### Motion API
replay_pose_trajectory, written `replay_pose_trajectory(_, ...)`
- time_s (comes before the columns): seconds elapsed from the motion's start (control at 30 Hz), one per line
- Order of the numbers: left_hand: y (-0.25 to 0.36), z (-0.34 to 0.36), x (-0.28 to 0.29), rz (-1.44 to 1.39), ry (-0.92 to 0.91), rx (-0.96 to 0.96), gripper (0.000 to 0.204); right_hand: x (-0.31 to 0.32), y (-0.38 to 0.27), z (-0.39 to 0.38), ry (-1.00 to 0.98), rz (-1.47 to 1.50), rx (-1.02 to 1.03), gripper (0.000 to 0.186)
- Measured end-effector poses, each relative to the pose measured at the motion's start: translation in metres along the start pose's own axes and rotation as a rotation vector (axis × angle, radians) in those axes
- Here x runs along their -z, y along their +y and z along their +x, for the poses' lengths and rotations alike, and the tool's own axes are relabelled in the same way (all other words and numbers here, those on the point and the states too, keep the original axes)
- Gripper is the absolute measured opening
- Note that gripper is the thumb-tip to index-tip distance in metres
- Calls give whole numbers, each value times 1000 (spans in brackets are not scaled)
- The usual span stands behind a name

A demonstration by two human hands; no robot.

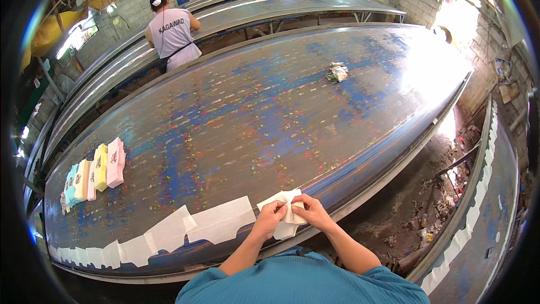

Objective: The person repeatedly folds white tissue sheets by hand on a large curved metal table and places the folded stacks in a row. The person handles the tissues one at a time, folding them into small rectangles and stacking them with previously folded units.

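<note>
A cream-white cut fabric piece (287, 229) is bunched up between my two hands, above the near edge of the long table (242, 112). On its left side my left hand (271, 217) is closed, the thumb and fingers pinching the cloth. From the right, my right hand (311, 211) pinches the same piece close to the left fingertips. Just left of my left hand lies a flat white fabric piece (222, 220). More white pieces (135, 250) continue from it in an overlapping row along the table's near edge.
Stacks of folded printed cloth (115, 163) in pink, yellow and blue stand at the table's left. A crumpled rag (337, 72) lies toward the far right. Across the table, a person (173, 36) faces other long tables. Another table (478, 219), edged with white pieces, curves along the right.
</note>
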State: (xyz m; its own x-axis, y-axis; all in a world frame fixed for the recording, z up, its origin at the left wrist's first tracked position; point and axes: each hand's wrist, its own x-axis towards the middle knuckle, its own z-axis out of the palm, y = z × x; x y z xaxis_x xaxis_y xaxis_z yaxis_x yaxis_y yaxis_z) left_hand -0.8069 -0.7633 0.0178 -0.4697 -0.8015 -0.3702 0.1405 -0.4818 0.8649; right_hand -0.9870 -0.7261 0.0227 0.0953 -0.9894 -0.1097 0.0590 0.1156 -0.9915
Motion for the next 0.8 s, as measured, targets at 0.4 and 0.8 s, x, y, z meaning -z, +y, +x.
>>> replay_pose_trajectory(0.4,5,-6,12,-274,-43,-51,9,-9,-3,12,-64,124,11,14)
replay_pose_trajectory(0.8,112,-59,49,-516,287,-642,13,185,-60,28,371,745,263,42)
